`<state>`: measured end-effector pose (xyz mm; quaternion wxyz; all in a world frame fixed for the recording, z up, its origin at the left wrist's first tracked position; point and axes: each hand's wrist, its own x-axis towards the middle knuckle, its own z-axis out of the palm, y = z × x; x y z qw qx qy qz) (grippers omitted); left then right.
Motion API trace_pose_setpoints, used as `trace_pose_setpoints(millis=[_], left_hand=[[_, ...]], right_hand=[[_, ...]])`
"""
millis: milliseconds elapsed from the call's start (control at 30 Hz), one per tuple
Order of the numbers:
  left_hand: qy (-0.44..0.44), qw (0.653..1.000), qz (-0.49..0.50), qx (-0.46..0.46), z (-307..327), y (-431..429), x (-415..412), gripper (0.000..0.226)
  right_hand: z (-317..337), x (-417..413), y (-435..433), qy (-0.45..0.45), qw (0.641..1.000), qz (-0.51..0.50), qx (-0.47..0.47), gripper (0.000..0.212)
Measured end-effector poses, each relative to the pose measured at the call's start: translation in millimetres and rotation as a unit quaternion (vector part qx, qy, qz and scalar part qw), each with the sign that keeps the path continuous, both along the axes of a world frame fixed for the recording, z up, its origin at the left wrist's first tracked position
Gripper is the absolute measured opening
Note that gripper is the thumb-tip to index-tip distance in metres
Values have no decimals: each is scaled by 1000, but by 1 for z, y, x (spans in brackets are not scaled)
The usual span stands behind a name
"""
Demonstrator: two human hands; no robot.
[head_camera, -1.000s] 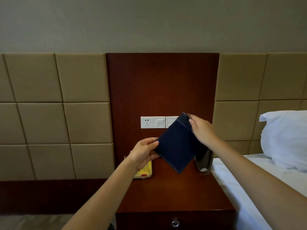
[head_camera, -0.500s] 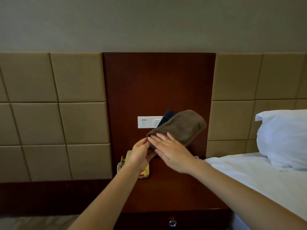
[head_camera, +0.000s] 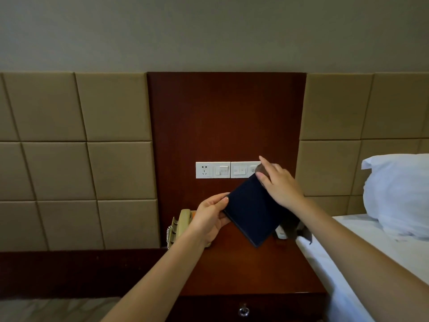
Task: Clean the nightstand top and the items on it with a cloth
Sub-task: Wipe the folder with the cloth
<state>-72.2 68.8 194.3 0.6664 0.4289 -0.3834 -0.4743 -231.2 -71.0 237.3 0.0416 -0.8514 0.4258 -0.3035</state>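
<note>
left hand point(head_camera: 210, 220) pinches a corner of the flat dark-blue folder point(head_camera: 251, 210), likely stiff and light; right hand point(head_camera: 279, 185) holds the limp brown cloth point(head_camera: 293, 228) against it.

**One sign, no legible words**

No word, brand or number can be read anywhere. The white wall plate point(head_camera: 228, 170) carries the only marks. At its 3 o'clock end, a switch point(head_camera: 253, 170) bears a small circle crossed by a slash. The other switches, toward 9 o'clock from it, show tiny grey symbols too small to tell. The telephone point(head_camera: 182, 219) has an orange label point(head_camera: 193, 213), too blurred to read. The dark folder point(head_camera: 251, 210) shows a plain cover.
</note>
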Motion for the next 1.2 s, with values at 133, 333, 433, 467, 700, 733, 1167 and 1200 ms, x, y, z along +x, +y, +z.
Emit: trace_pose_setpoints(millis=[133,333,433,467,700,733,1167,1200], left_hand=[[4,1000,4,13,-5,5,2,23],[9,1000,7,5,-10,10,15,28],[4,1000,10,7,-9,11,21,26],[1,1000,11,9,-10,12,23,26],[-59,997,14,57,-17,14,31,24],[-119,990,30,73,-17,12,31,24],[-672,738,56,17,0,-20,-23,100],[-659,750,56,10,0,-20,-23,96]], right_hand=[[-1,-9,-2,-110,982,37,151,57],[12,-26,-6,-199,912,95,345,29],[13,-28,-7,-189,903,98,372,28],[13,-28,-6,-186,901,100,378,28],[-2,-26,8,-222,914,82,329,20],[-4,-24,10,-228,913,81,329,21],[-6,10,44,-373,814,113,431,14],[-3,11,47,-395,795,122,444,18]])
